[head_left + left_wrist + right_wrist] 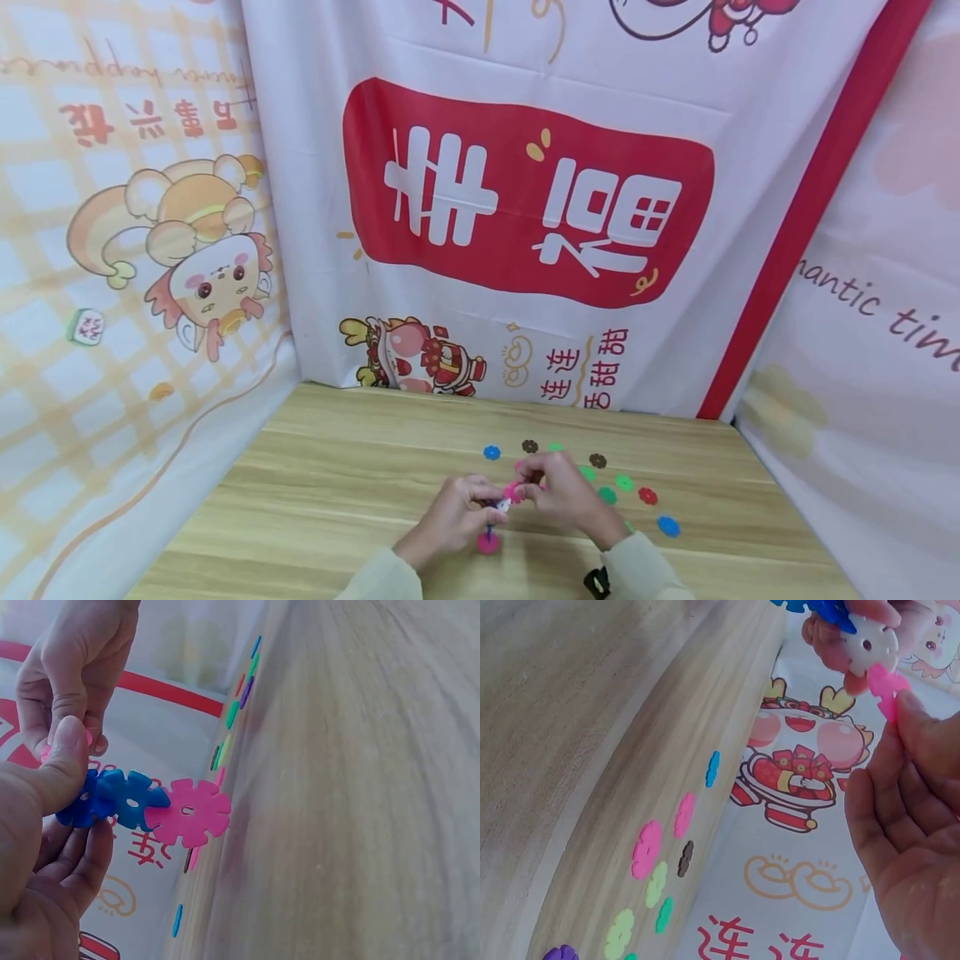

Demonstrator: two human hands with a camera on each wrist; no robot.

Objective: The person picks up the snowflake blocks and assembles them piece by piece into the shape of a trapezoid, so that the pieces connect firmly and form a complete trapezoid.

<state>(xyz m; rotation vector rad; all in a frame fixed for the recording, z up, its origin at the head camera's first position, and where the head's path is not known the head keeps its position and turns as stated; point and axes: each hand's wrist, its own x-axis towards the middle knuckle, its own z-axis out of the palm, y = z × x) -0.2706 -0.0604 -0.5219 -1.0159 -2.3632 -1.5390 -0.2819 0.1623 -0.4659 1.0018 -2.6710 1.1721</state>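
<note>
My left hand [453, 512] holds a short chain of flower-shaped interlocking plastic discs above the table. In the left wrist view the chain runs from a dark blue disc [86, 815] between thumb and fingers, through a lighter blue disc [129, 816], to a pink disc [204, 825] at the lower end. A white disc [870, 658] joins the blue part by the left fingers. My right hand [561, 492] pinches another pink disc [887, 684] between thumb and index finger. Its edge meets the white disc; whether their slots interlock, I cannot tell.
Loose discs lie on the wooden table [300, 475] beyond and right of the hands, among them a blue disc [491, 452], a brown disc [530, 447], a red disc [648, 497] and several green ones. Printed cloth [525, 325] hangs behind and at both sides.
</note>
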